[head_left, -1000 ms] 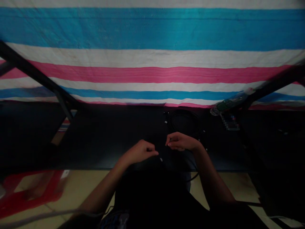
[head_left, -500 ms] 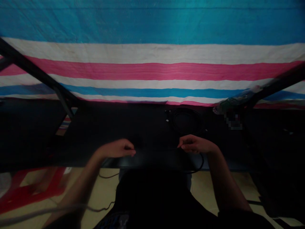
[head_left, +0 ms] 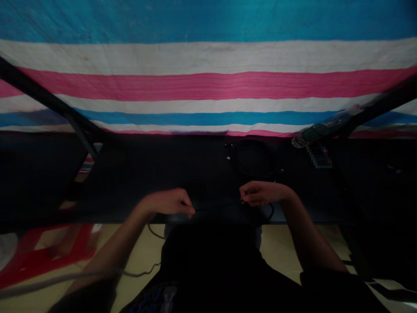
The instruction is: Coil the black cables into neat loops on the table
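A thin black cable (head_left: 217, 205) runs between my two hands, just over the near part of a dark table (head_left: 137, 169). My left hand (head_left: 174, 202) is closed, thumb and fingers pinching the cable. Opposite it, my right hand (head_left: 260, 193) is also closed on the cable, and a black loop hangs below that wrist. More cable dangles under my left wrist, over the table's edge. Beyond my right hand lies a coil of black cable (head_left: 254, 158) with small pale connectors at its sides. The scene is dim, so the cable's details are hard to see.
A plastic bottle (head_left: 321, 129) lies at the back right, beside a small blurred-out item (head_left: 321, 156). Dark metal bars (head_left: 42, 100) slant at both sides. Striped sheeting (head_left: 208, 84) hangs behind the table. A red plastic stool (head_left: 48, 252) stands at lower left.
My left hand has moved a little to the right, toward my right hand. My right hand has shifted slightly left. The camera view has tilted slightly down.
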